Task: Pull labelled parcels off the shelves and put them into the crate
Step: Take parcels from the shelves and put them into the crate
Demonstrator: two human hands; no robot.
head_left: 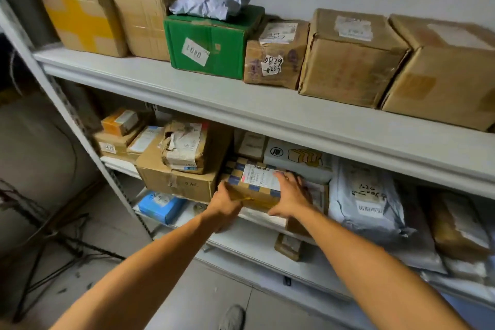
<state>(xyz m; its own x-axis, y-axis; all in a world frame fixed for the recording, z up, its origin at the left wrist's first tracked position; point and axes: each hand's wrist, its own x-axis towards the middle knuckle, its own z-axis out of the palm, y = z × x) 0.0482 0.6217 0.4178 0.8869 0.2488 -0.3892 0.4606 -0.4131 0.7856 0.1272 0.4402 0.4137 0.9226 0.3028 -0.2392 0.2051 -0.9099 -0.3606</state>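
Gripping one labelled parcel (254, 185) on the middle shelf (348, 142): left hand (225, 202) curled round its left end, right hand (290, 197) spread over its top and near edge. Beside it: brown box (176, 179), grey mailer (367, 195). Top shelf (150, 75) holds cartons, including a green box (211, 43).

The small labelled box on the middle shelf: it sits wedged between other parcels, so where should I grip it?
Grip the small labelled box by its two short ends from the open front, left hand and right hand opposite; neighbours crowd its sides and back.
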